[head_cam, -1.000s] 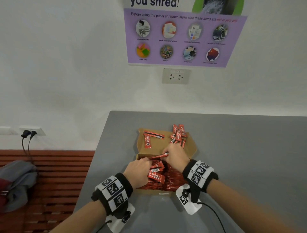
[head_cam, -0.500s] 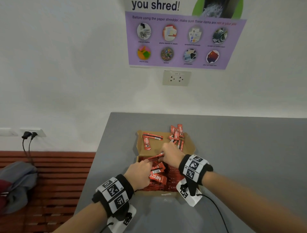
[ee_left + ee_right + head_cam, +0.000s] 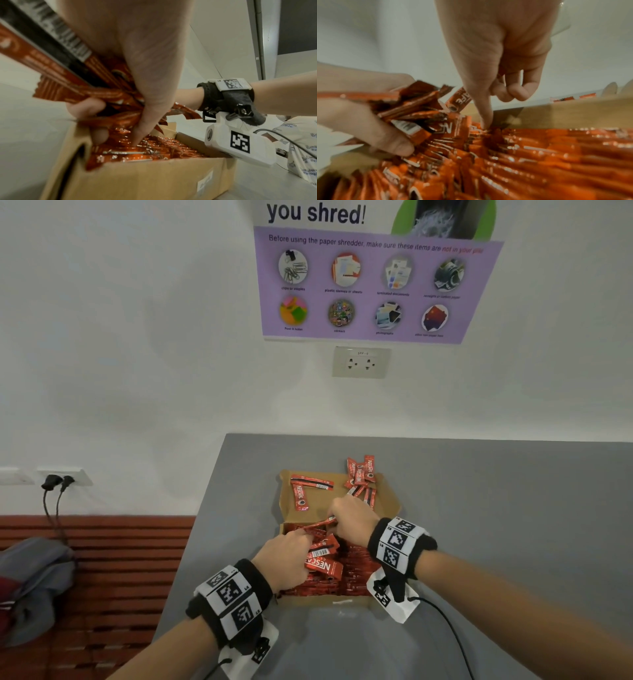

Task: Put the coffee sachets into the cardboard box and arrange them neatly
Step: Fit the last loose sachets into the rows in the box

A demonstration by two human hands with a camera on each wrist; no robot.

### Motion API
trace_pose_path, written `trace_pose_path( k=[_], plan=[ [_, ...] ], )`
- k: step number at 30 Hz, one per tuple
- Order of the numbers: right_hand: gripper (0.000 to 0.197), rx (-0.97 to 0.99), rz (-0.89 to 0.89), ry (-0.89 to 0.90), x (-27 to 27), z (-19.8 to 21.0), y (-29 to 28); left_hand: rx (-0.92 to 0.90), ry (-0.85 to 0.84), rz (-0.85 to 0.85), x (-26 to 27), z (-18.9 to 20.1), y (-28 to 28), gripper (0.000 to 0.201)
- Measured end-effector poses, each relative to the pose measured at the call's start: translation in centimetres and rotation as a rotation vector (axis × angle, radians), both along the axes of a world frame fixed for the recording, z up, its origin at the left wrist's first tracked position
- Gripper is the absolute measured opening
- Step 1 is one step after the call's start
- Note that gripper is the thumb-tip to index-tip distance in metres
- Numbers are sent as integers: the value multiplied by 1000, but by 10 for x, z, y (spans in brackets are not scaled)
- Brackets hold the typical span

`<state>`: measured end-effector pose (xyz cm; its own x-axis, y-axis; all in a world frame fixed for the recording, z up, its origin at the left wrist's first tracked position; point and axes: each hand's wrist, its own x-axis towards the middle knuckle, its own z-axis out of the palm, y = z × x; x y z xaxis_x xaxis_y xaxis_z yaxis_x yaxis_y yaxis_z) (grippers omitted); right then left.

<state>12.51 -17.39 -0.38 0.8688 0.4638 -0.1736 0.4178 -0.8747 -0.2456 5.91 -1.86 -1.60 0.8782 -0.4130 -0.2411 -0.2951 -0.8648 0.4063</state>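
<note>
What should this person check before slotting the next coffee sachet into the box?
1. Sachets in hand: ok. The left hand grips a bunch of sachets.
2. Slot to fill: ok. The right hand has one finger pressed down between the packed rows.
3. Box steady: ok. It sits flat on the table with its lid flap open.
4. Rows neat: not ok. A few sachets lie loose across the top of the rows.
5. All sachets gathered: not ok. Some still lie on the lid flap and a pile lies at its far edge.
6. Room left for all of them: cannot tell.
</note>
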Motion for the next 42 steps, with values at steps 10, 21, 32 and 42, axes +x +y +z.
trace_pose_path(
  k=[10, 21, 32, 42],
  plan=[
    [37, 112, -109, 10, 7, 18, -9, 148, -142, 34, -4, 14, -5, 53],
    [25, 85, -91, 102, 9, 3, -5, 211, -82, 19, -2, 10, -6, 46],
    [15, 129, -69, 131, 10, 9, -10, 160, -98, 41, -4, 15, -5, 47],
    [28, 221, -109, 182, -33, 33, -68, -119, -100, 387, 2, 23, 10, 24]
  ],
)
